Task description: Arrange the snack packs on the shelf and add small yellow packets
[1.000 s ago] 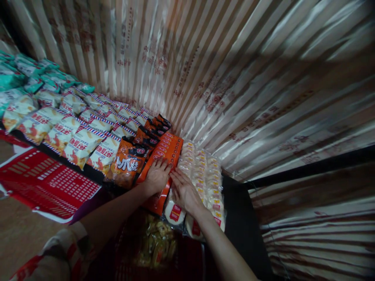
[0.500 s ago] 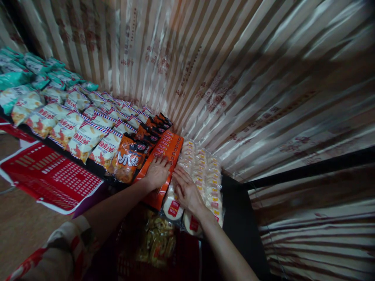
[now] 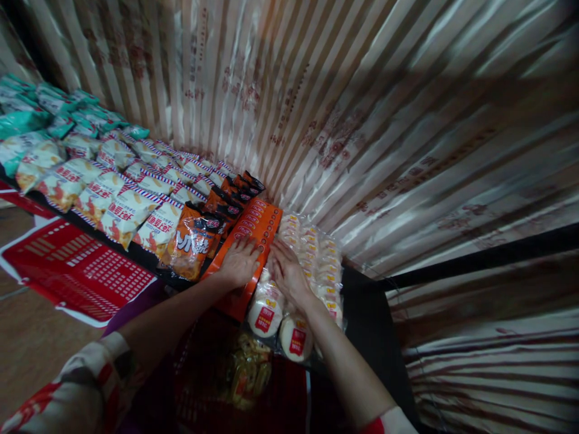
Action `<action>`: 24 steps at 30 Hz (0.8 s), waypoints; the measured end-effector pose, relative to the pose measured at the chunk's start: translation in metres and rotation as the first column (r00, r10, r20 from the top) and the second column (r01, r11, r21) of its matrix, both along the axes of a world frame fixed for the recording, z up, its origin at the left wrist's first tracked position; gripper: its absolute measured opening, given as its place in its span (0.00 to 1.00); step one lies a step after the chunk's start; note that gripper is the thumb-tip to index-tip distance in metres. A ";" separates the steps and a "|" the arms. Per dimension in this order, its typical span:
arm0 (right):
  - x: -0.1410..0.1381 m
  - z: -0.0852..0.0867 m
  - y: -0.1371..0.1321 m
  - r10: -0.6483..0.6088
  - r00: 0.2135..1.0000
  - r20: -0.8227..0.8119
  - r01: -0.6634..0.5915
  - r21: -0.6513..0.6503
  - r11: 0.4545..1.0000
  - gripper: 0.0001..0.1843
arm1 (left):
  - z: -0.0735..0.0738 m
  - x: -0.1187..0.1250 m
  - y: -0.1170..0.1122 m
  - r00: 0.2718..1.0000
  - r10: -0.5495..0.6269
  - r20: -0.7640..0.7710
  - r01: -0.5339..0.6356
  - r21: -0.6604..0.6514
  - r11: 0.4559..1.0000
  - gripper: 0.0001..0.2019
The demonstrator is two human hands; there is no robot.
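Observation:
A flat orange strip of packaging (image 3: pixel 266 218) with rows of printed ovals runs from the back of the black shelf (image 3: pixel 371 325) to its front edge. My left hand (image 3: pixel 239 262) lies palm down on it, fingers stretched out. Along the strip's right edge rests my right hand (image 3: pixel 289 271), its fingers extended and close together, partly over clear-wrapped round white crackers (image 3: pixel 265 316) with red labels. These crackers stand in rows right of the strip. On the left, orange and black snack bags (image 3: pixel 193 241) stand beside the strip.
White snack bags (image 3: pixel 122 211) with striped tops fill the shelf further left, then teal bags (image 3: pixel 58 108). A red basket (image 3: pixel 81 265) sits at lower left. Gold-wrapped packs (image 3: pixel 246 374) lie below the shelf edge. A pleated curtain (image 3: pixel 362 120) hangs behind, with a black bar (image 3: pixel 479 259) at right.
My right hand has slid slightly up and left along the strip's edge, uncovering more of the front crackers. My left hand has moved slightly left. The view has shifted a little.

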State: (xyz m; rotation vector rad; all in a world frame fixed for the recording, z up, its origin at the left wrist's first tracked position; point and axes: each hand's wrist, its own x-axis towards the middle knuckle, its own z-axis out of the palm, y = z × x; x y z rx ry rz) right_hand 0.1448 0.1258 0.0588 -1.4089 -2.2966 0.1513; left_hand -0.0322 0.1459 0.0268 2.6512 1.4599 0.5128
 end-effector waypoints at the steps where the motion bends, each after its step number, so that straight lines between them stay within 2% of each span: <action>1: 0.003 0.001 0.007 -0.015 1.000 0.018 0.015 -0.001 1.000 0.25 | 0.001 0.000 0.000 1.000 0.000 -0.006 -0.001 -0.005 1.000 0.21; 6: 0.006 0.006 0.039 -0.004 0.987 0.162 0.008 -0.022 1.000 0.25 | 0.003 0.000 0.000 1.000 0.002 -0.009 -0.002 -0.016 1.000 0.21; 14: 0.007 0.003 0.076 0.044 0.977 0.209 0.003 -0.219 0.976 0.21 | 0.003 0.002 0.000 1.000 0.008 -0.007 -0.008 -0.016 1.000 0.21; 18: 0.011 0.009 0.084 0.119 0.976 0.182 -0.062 -0.293 0.954 0.24 | -0.002 0.003 0.001 1.000 0.013 -0.003 -0.013 -0.003 1.000 0.22; 24: 0.014 0.012 0.085 0.107 0.978 0.182 -0.041 -0.336 0.941 0.30 | -0.007 0.004 0.001 1.000 0.021 0.020 -0.021 0.031 0.999 0.21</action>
